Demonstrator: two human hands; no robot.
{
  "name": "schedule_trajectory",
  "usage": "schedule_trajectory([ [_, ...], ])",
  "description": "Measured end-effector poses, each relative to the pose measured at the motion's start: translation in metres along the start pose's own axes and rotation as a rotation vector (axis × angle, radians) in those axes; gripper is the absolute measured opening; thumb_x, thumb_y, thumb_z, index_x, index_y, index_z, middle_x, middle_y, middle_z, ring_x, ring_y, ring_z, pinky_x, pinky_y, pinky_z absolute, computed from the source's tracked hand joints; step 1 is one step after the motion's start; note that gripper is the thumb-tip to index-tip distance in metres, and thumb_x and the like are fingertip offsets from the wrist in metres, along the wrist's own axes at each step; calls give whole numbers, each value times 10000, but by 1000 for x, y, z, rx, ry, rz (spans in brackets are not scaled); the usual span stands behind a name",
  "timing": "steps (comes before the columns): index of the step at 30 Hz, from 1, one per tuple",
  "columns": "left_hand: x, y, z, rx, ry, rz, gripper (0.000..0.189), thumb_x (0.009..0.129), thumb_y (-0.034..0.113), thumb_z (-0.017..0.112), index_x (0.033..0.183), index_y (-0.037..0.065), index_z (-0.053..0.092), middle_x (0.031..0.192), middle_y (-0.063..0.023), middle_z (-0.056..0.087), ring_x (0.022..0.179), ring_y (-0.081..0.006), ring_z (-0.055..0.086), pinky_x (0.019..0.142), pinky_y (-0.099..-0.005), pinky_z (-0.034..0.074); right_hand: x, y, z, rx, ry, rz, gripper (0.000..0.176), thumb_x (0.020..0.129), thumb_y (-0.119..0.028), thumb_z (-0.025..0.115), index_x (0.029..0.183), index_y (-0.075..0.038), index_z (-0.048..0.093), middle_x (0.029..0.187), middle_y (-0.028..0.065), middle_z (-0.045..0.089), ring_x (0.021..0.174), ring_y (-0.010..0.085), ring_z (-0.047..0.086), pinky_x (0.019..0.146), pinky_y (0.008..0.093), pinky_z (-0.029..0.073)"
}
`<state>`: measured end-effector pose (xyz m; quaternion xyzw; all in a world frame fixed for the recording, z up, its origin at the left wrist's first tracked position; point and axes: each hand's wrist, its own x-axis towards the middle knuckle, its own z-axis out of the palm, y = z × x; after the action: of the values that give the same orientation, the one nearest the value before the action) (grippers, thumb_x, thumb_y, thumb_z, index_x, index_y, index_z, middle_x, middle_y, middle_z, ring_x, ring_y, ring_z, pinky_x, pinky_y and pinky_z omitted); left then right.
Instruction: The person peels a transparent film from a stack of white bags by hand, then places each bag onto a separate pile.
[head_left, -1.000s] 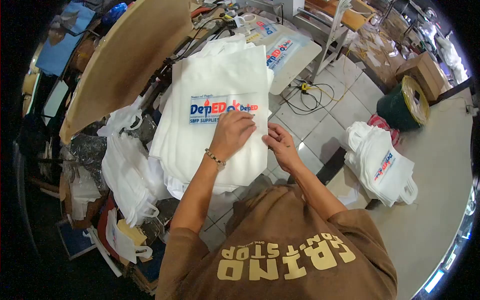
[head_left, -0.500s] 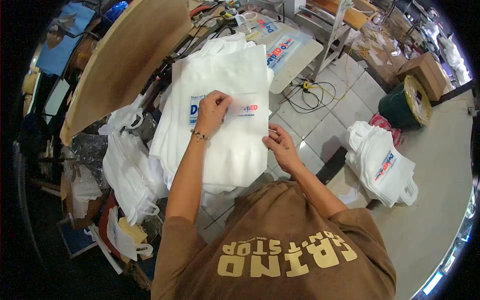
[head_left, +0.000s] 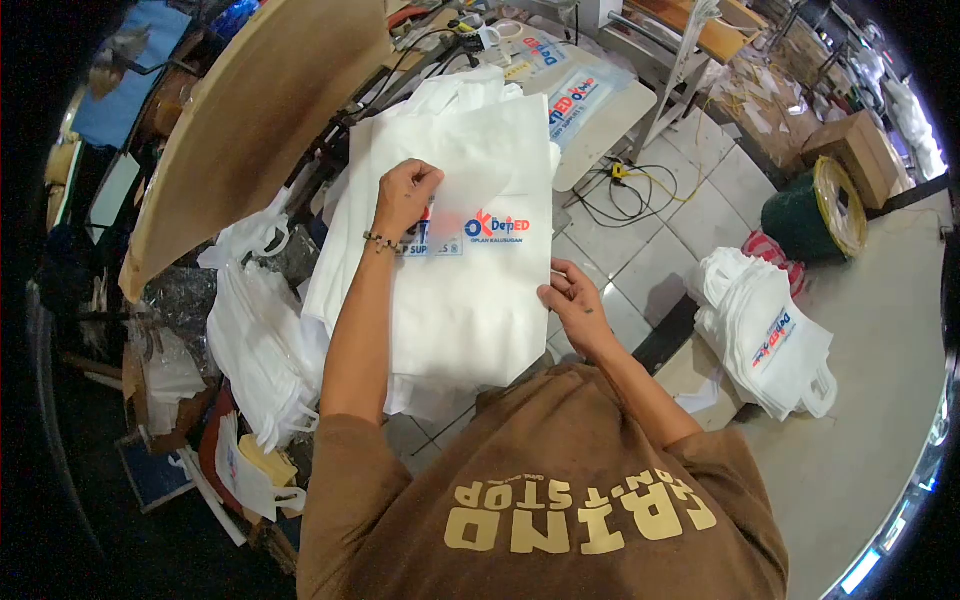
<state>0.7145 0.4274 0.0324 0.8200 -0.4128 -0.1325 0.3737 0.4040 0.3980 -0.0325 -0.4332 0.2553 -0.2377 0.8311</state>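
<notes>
A stack of white bags (head_left: 470, 330) lies in front of me, its top one bearing blue and red print (head_left: 497, 228). My left hand (head_left: 405, 195), with a bracelet at the wrist, is pinched on the edge of a thin translucent sheet (head_left: 472, 190), which is lifted over the print and blurred. At the right edge of the top white bag, my right hand (head_left: 578, 302) rests with its fingers curled and thumb against the edge.
A curved wooden board (head_left: 250, 130) rises at the left, above hanging white bags (head_left: 262, 345). Printed sheets (head_left: 572, 100) lie on a board behind the stack. Another bag pile (head_left: 762, 335) sits on the right table (head_left: 870, 370), near a green bin (head_left: 800, 212).
My left hand has moved slightly up and left with the sheet, and more of the print shows. My right hand has shifted slightly right and down, still at the bag's edge.
</notes>
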Motion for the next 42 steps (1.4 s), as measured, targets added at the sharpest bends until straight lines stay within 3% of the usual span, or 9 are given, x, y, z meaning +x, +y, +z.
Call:
schedule_trajectory([
  [16, 62, -104, -63, 141, 531, 99, 214, 866, 209, 664, 852, -4, 686, 864, -149, 715, 755, -292, 673, 725, -363, 508, -1, -4, -8, -51, 9, 17, 391, 897, 0, 579, 1275, 27, 483, 1156, 103, 665, 963, 136, 606, 840, 291, 479],
  [24, 14, -166, -133, -38, 662, -218, 242, 907, 236, 642, 962, 7, 697, 911, -129, 723, 845, -258, 665, 782, -365, 506, 44, -8, -2, -346, 281, -175, 353, 847, -148, 745, 1103, 22, 570, 891, 45, 641, 783, 96, 562, 663, 252, 456],
  [25, 13, -214, -149, -30, 735, -89, 206, 910, 186, 663, 980, -7, 684, 836, -70, 690, 803, -184, 611, 728, -318, 487, 51, -14, -1, -398, 286, -213, 321, 843, -178, 762, 1031, 29, 604, 867, 47, 649, 745, 91, 557, 635, 251, 452],
  [27, -27, -181, -160, -527, 851, -116, 180, 905, 201, 678, 940, 25, 681, 749, -11, 597, 672, -86, 492, 607, -255, 406, 56, -26, 1, -451, 291, -261, 307, 838, -209, 778, 958, 36, 639, 843, 49, 658, 707, 87, 552, 606, 249, 448],
  [33, -166, -134, -237, -374, 811, -74, 133, 932, 156, 576, 863, 47, 610, 877, -24, 556, 731, -125, 522, 623, -257, 435, 50, -47, 11, -742, 250, -367, 185, 909, -172, 696, 912, 13, 690, 883, 102, 690, 662, 125, 583, 553, 256, 442],
  [35, -212, -90, -249, -279, 788, -120, 177, 946, 213, 565, 981, 44, 602, 928, -28, 543, 864, -148, 514, 818, -318, 439, 49, -58, 23, -741, 373, -867, 164, 935, -172, 661, 926, -10, 685, 870, 105, 658, 644, 153, 560, 568, 272, 439],
  [39, -279, -26, -274, -24, 342, -385, 245, 961, 242, 589, 937, -2, 608, 903, -15, 563, 841, -149, 510, 748, -296, 418, 43, -65, 2, -686, 317, -753, 190, 969, -191, 624, 985, -4, 655, 877, 80, 643, 672, 124, 537, 611, 278, 447],
  [40, -284, -12, -268, 152, 320, -344, 146, 894, 89, 583, 804, -19, 542, 674, -16, 487, 669, -147, 421, 681, -275, 367, 39, -71, -2, -501, 338, -730, 190, 987, -189, 596, 1026, -6, 631, 860, 51, 626, 685, 108, 523, 629, 269, 447],
  [42, -290, 24, -264, 387, 171, -556, 126, 898, 97, 605, 885, -27, 585, 788, -62, 562, 765, -182, 495, 751, -299, 404, 31, -84, -24, -378, 367, -774, 191, 1024, -183, 536, 1108, -13, 553, 857, -5, 598, 710, 62, 492, 656, 225, 432],
])
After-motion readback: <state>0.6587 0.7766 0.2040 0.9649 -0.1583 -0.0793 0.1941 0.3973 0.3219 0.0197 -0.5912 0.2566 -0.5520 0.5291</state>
